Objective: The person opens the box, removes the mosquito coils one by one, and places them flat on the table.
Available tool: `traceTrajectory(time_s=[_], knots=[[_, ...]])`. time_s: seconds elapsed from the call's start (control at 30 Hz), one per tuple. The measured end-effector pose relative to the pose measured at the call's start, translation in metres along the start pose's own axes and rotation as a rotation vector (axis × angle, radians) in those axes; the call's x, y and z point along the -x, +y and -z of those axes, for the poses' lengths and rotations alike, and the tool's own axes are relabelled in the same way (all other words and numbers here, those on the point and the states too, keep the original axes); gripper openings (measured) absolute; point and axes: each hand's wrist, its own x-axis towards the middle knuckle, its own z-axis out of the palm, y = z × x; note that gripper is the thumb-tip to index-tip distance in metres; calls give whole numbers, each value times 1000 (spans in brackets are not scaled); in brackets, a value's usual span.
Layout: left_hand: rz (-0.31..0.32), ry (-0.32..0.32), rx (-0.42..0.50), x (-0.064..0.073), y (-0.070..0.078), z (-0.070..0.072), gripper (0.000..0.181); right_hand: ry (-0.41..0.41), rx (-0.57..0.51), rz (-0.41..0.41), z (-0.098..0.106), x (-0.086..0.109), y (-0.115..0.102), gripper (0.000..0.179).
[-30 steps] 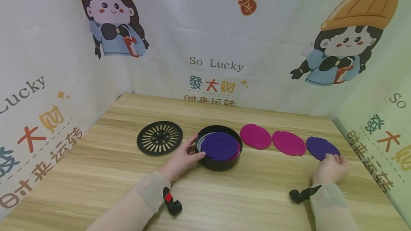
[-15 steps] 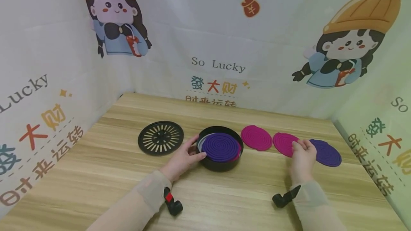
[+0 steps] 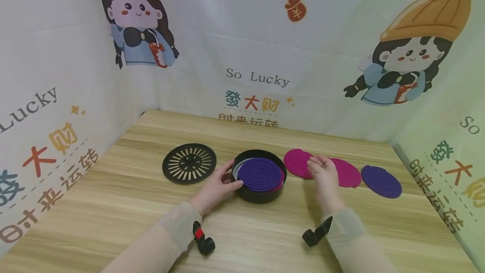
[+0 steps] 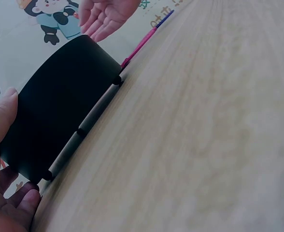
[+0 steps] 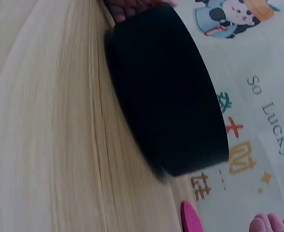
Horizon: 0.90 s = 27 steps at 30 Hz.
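Note:
In the head view, my left hand [image 3: 217, 188] grips the left wall of a round black mosquito coil holder [image 3: 259, 197], thumb at its rim. The left wrist view shows the thumb [image 4: 4, 113] at its upper edge and fingers low against its side. A purple mosquito coil [image 3: 259, 175] lies in the holder, with a pink edge showing beneath it. My right hand [image 3: 326, 178] holds nothing, its fingers loosely bent above the table. It partly covers two pink mosquito coils, one on the left [image 3: 296, 162] and one on the right [image 3: 348, 173].
A black slotted lid [image 3: 189, 163] lies left of the holder. Another purple mosquito coil [image 3: 382, 181] ends the row on the right. The wood-grain table [image 3: 257, 239] is enclosed by printed cloth [image 3: 257, 45] at the back and sides.
My right hand has left the purple coil at the far right and moved leftward past the pink coils, towards the holder. My left hand stays on the holder.

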Motion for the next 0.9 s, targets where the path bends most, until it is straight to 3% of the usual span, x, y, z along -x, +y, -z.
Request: traceTrajectory(time_s=[0.5,0.9], knots=[[4,8,10,0,0,0,80,-257,67,-17,-41,0,-1,50],[2,7,25,0,1,-1,79,-272,192,-54,-56,0,-6,51]])
